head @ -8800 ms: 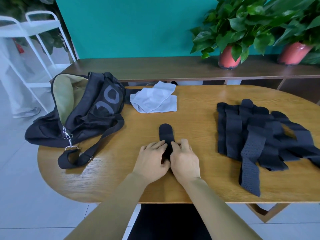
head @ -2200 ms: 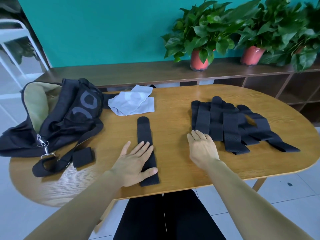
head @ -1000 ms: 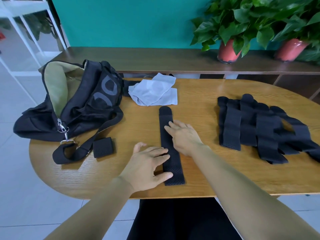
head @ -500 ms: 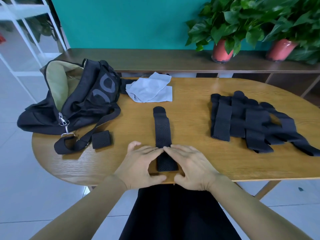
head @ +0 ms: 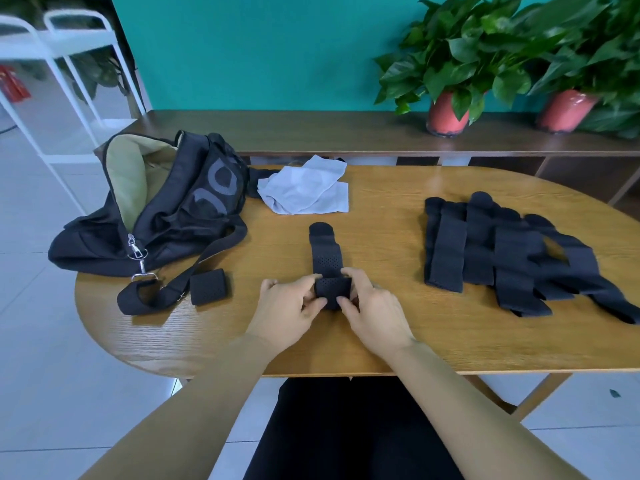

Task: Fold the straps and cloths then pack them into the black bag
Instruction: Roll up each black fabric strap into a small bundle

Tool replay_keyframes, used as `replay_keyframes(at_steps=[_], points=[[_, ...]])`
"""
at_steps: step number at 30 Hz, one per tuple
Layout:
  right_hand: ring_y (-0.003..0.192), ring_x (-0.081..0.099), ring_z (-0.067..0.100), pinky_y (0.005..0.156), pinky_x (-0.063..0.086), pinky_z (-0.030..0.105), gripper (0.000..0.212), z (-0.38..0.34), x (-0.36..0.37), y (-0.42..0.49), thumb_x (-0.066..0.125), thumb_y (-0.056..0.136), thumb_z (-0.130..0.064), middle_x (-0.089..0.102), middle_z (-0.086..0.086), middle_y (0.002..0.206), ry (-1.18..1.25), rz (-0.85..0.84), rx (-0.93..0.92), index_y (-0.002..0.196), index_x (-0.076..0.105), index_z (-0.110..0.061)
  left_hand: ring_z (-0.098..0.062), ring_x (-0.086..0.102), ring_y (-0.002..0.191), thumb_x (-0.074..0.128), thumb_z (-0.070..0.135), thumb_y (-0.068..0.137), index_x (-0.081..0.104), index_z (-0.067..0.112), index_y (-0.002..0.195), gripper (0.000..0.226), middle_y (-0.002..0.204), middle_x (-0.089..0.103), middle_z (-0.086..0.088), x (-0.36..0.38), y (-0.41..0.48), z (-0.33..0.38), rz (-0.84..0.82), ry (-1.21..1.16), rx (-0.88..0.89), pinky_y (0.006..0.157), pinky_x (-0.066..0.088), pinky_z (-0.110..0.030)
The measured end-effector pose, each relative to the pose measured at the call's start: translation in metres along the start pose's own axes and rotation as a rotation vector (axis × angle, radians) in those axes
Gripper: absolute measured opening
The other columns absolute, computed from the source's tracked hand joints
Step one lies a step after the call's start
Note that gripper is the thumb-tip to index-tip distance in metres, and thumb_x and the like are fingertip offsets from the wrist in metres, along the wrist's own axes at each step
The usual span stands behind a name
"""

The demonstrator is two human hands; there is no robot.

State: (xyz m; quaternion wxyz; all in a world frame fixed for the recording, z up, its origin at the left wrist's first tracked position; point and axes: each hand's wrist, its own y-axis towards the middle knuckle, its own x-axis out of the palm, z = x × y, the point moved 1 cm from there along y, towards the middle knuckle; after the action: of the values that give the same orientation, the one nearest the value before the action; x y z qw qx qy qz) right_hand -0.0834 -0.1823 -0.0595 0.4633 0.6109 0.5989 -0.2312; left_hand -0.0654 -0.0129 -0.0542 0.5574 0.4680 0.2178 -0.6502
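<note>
The person sits at the wooden table (head: 381,344) with 2 hands drawn close together near its front edge. The left hand (head: 289,306) and the right hand (head: 374,308) each pinch the near end of a black strap (head: 325,252), thumbs on the side nearest the body and fingers curled over the top. They are clamped on a short doubled-over section that sits turned back on the rest. The remainder of the strap lies flat on the wood, running straight away from the person, its rounded tip ending a little short of a pale grey cloth (head: 304,192).

That cloth lies loosely folded at the far side of the table, touching the black bag (head: 180,202). The bag slumps on the left end, its mouth gaping to show a tan lining, and its shoulder strap (head: 194,275) trails toward the front edge. Just beside that shoulder strap sits 1 small folded strap (head: 209,291).

On the right, well apart from the hands, a pile of unfolded straps (head: 502,258) lies spread out and overlapping.

Behind the table, 2 potted plants (head: 450,81) stand on a dark sideboard (head: 311,133).
</note>
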Motion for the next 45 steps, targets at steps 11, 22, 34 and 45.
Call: replay_keyframes(at_steps=[11, 22, 34, 45], points=[[0.099, 0.057, 0.02, 0.081, 0.049, 0.03, 0.058, 0.001, 0.013, 0.0, 0.063, 0.088, -0.022, 0.06, 0.005, 0.11, -0.02, 0.121, 0.031, 0.141, 0.04, -0.011, -0.006, 0.059, 0.094, 0.049, 0.05, 0.094, 0.043, 0.027, 0.137, 0.05, 0.09, 0.071, 0.015, 0.007, 0.008, 0.004, 0.014, 0.274, -0.035, 0.085, 0.019, -0.031], [0.081, 0.061, 0.024, 0.051, 0.054, 0.031, 0.024, 0.005, 0.022, 0.0, 0.073, 0.078, -0.007, 0.062, 0.006, 0.091, -0.106, 0.208, -0.101, 0.101, 0.071, -0.009, -0.011, 0.053, 0.101, 0.045, 0.045, 0.097, 0.042, 0.036, 0.14, 0.044, 0.096, 0.065, 0.012, 0.004, 0.004, 0.009, -0.043, 0.318, -0.038, 0.086, 0.017, -0.032], [0.109, 0.061, 0.024, 0.082, 0.052, 0.036, 0.028, 0.001, 0.019, -0.001, 0.056, 0.077, -0.021, 0.065, 0.008, 0.119, -0.274, 0.078, -0.187, 0.097, 0.072, -0.008, -0.013, 0.031, 0.129, 0.041, 0.052, 0.095, 0.04, 0.024, 0.144, 0.056, 0.143, 0.034, 0.011, 0.007, 0.003, 0.001, -0.185, 0.363, 0.102, 0.097, 0.023, -0.034], [0.082, 0.062, 0.016, 0.068, 0.053, 0.027, 0.033, 0.004, 0.002, -0.018, 0.057, 0.076, -0.016, 0.064, -0.002, 0.097, -0.171, 0.026, -0.264, 0.107, 0.067, -0.015, -0.008, 0.054, 0.104, 0.026, 0.044, 0.091, 0.064, 0.028, 0.12, 0.05, 0.108, 0.065, 0.015, -0.002, -0.018, -0.004, -0.105, 0.126, 0.189, 0.085, 0.022, -0.029]])
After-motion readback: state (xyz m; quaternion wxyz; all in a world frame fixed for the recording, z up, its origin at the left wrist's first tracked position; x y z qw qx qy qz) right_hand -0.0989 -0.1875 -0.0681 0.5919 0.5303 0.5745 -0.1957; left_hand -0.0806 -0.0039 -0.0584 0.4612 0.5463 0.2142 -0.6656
